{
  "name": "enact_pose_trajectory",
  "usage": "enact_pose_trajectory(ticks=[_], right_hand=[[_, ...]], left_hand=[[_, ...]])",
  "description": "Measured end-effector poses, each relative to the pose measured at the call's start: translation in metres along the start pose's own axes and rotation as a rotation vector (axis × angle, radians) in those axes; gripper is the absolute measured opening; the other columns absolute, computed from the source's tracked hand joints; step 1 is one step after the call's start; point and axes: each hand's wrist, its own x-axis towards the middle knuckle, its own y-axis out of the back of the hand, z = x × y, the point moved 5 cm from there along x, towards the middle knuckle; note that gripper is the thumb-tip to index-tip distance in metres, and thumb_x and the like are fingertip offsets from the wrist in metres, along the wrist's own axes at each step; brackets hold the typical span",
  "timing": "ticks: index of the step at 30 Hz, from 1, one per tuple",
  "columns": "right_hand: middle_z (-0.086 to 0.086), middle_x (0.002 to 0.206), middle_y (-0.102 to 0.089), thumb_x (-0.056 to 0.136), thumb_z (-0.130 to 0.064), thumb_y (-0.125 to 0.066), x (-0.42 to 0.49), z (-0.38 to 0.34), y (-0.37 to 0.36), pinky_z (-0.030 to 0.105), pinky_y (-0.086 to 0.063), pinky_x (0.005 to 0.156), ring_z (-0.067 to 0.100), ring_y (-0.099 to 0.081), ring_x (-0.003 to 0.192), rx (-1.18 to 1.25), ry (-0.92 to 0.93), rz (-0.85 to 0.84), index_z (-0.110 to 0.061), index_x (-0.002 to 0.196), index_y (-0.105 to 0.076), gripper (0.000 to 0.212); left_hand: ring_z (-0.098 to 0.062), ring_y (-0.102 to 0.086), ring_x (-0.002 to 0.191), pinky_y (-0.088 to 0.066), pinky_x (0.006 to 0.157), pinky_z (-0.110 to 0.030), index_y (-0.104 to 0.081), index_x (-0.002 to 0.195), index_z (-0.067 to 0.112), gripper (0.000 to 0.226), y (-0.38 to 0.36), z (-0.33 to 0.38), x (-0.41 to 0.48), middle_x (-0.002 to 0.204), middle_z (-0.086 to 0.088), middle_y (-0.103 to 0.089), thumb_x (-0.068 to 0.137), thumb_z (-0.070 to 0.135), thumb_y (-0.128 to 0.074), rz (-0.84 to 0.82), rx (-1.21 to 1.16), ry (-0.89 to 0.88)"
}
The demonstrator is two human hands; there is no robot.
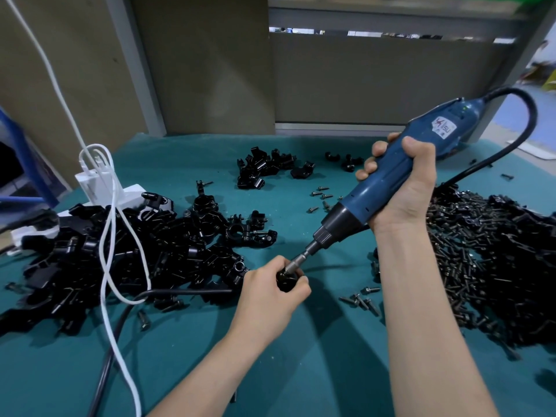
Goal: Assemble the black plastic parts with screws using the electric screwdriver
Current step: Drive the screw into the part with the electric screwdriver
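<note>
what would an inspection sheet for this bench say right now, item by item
surface: teal mat covers the bench
job's things: electric screwdriver tilted, bit on the black part; big parts pile at left; smaller parts heap at the back; screw pile at right
clutter: loose screws scattered on the mat; white charger block behind the big pile
hands: left hand grips the black part; right hand grips the screwdriver's body
cables: white cable loops over the big pile; black cord arcs from the screwdriver's rear; black cable lies on the mat
surroundings: grey panel wall behind the bench; brown boards at left
</note>
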Motion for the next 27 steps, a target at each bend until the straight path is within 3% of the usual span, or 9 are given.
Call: enact_pose_trajectory(ticks=[27], right_hand=[[-0.002,0.069,-0.057,0.076,-0.024,-0.055,0.0008,0.0063,-0.0026,0.022,-0.043,0.047,0.011,-0.047,0.050,-0.012,-0.047,-0.044,-0.015,0.085,-0.052,0.014]], left_hand=[[-0.008,-0.038,0.047,-0.033,0.048,-0.015,-0.061,0.070,0.017,0.014,-0.0005,-0.0011,-0.0008,0.045,0.009,-0.046,0.076,0.026,-0.069,-0.024,0.006,0.009]])
